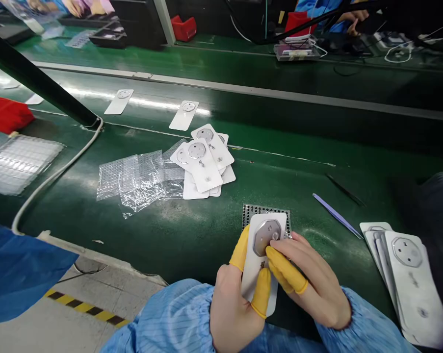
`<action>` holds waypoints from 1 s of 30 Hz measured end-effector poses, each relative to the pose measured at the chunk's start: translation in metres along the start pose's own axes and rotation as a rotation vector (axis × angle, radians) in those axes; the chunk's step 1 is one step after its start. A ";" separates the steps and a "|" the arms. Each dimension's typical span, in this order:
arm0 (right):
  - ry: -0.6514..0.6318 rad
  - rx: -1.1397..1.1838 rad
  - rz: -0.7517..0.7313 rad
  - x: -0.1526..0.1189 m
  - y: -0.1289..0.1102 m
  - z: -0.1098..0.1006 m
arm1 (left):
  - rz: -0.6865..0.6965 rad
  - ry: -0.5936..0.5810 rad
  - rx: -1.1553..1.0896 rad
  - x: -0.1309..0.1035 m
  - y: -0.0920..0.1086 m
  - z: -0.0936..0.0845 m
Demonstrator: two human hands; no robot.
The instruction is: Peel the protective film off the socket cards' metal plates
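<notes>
Panel (256, 262), white and round-cornered, is gripped in the person's left hand (236, 306), clamped at both long edges between thumb and fingers, just above the green workbench (206, 235). Yellow finger cots (261, 296) cover fingertips on both hands. At the panel's far end, the right hand (313, 284) bends its fingers over a silvery octagonal plate (265, 238); I cannot tell whether they pinch anything. Behind that end shows a clear sheet with black dots (247, 213). To the right of the grip lie purple tweezers (335, 213), with a thin dark tool (344, 189) beyond them, and nearer the person is a stack of similar panels (412, 279). Beyond the grip, to its left, a loose pile of panels (206, 169) overlaps clear bubble-wrap bags (140, 181).
</notes>
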State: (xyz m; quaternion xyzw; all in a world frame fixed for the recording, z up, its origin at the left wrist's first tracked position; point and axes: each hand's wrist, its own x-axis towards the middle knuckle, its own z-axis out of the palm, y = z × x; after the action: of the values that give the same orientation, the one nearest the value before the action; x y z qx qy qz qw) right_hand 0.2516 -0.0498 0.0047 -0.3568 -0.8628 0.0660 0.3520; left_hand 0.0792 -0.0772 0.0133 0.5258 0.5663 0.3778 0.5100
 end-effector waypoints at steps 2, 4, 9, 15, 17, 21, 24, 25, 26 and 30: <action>-0.015 -0.036 -0.050 -0.001 -0.002 -0.001 | -0.005 0.029 -0.006 -0.002 0.000 0.003; -0.015 -0.045 -0.058 -0.002 -0.005 0.000 | -0.007 0.051 -0.004 -0.004 0.001 0.005; 0.032 -0.046 -0.008 -0.005 -0.006 0.003 | 0.008 0.060 0.018 -0.004 0.005 0.007; -0.016 -0.002 0.018 0.000 -0.010 0.004 | -0.046 0.139 0.013 -0.010 0.001 0.011; -0.034 0.057 0.023 0.001 -0.013 0.008 | -0.079 0.172 -0.012 -0.012 -0.001 0.013; 0.044 0.192 0.129 -0.001 -0.012 0.012 | -0.134 0.111 -0.265 -0.001 0.003 0.016; 0.140 0.280 0.334 -0.006 0.000 0.009 | -0.128 0.037 -0.485 0.021 0.007 0.005; 0.138 0.248 0.416 -0.009 0.006 0.009 | -0.095 0.077 -0.493 0.029 0.006 -0.002; 0.110 0.182 0.491 -0.014 0.013 0.010 | -0.052 0.144 -0.465 0.036 0.004 -0.011; -0.080 -0.034 0.528 -0.036 0.040 0.023 | 0.028 0.288 -0.093 0.055 -0.015 -0.051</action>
State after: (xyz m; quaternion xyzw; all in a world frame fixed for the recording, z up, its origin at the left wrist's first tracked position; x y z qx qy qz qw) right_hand 0.2775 -0.0412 -0.0473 -0.5723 -0.7543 0.1550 0.2820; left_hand 0.0302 -0.0200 -0.0010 0.4497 0.6081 0.4824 0.4420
